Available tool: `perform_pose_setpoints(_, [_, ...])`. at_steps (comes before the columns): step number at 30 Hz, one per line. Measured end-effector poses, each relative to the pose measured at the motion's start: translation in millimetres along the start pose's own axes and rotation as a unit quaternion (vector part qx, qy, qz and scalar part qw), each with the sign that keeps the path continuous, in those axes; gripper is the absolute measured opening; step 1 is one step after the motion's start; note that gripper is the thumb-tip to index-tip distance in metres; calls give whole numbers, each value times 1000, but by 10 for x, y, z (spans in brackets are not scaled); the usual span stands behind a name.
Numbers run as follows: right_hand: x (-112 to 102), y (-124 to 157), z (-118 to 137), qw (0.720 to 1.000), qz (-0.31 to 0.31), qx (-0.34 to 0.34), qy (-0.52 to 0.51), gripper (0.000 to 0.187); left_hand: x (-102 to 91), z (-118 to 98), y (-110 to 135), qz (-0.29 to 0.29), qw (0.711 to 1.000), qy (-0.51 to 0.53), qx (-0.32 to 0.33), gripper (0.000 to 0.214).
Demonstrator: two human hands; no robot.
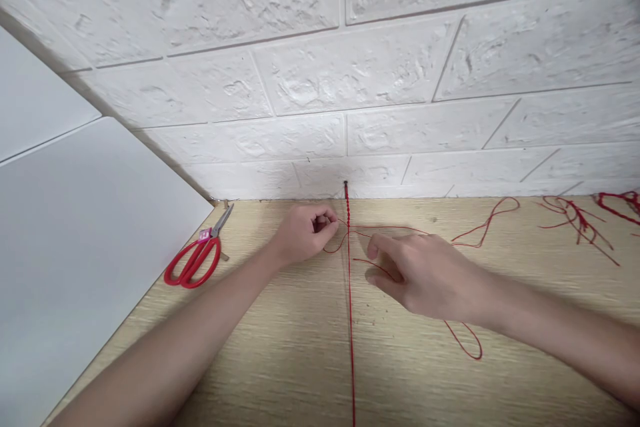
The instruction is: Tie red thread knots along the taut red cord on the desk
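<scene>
A red cord (351, 320) runs straight from a small dark peg (345, 183) at the foot of the wall toward me. Its far end is a short knotted stretch (348, 208). Left of the knots, my left hand (309, 230) pinches a thin red thread, which bends in a small loop (334, 251) beside the cord. To the right, my right hand (415, 273) hovers with thumb and forefinger apart. A loose thread end (367, 260) shows between those fingers, and more thread passes behind the hand to a loop (473, 347) below it.
Red-handled scissors (195, 260) lie at the left by a white panel (100, 227). Loose red threads (493, 217) and a tangle of red cord (580, 220) rest at the right near the white brick-pattern wall (390, 67). The surface is a pale wood-grain table (280, 360).
</scene>
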State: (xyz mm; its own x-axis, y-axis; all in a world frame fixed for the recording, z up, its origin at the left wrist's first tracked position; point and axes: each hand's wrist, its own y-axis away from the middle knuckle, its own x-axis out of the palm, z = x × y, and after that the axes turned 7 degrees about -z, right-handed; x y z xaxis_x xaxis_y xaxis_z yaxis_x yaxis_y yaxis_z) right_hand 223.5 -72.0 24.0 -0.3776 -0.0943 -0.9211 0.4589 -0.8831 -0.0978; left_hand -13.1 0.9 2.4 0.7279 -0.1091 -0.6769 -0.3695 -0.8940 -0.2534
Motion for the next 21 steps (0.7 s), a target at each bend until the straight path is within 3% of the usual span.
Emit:
perform_pose_setpoints(8, [154,-39,2,996,-62,58,9,19,24,15,11,32,998,-38,24,16])
perform_pose_setpoints(11, [103,-23,13,996,-86,-4,28,20,21,10,15,44,998,-35,26,17])
perform_pose_setpoints(15, [48,28,42,987,-62,-135,67,25,11,10,20,59,998,-11,30,19])
perform_pose_setpoints(21, [50,47,55,987,-51,-137,71,29,-5,28,26,67,997,6,45,20])
